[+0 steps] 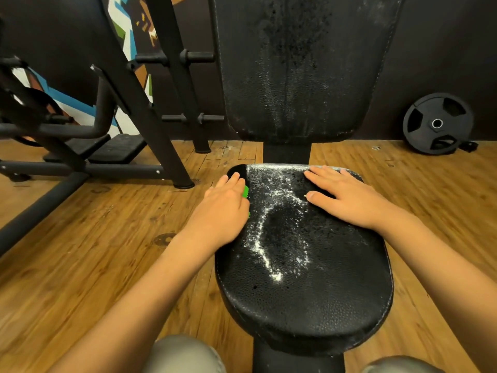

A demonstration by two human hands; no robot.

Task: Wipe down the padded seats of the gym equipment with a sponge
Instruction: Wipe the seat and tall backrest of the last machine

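Step in hand: wiping the seat pad (304,292), by my reading partway through; the far left corner looks clean and black, while a white streak (265,254) runs from the far edge towards the near middle
Sponge: green sponge (245,191), mostly hidden under the left hand, on the far left edge of the seat pad; only slivers of it show at the hand's right side
Left hand: left hand (223,208) lies over the sponge, fingers nearly straight and pressing down on it; the thumb is hidden, so I cannot tell whether it pinches the sponge
Right hand: right hand (347,197) rests flat on the far right of the seat pad, fingers straight and relaxed, holding nothing, seemingly steadying
Next move calls for: dragging the sponge rightwards and nearer across the white streak with firm, even pressure, and probably lifting the right hand off to reach what it covers
Still to do: the backrest (295,76) beyond the seat is speckled white and looks unwiped
Task counts: one sponge, one seat pad, one backrest, two hands
Other counts: one weight plate (437,123) leaning on the far right wall, one neighbouring machine frame (139,103) at far left, wooden floor (107,238) below
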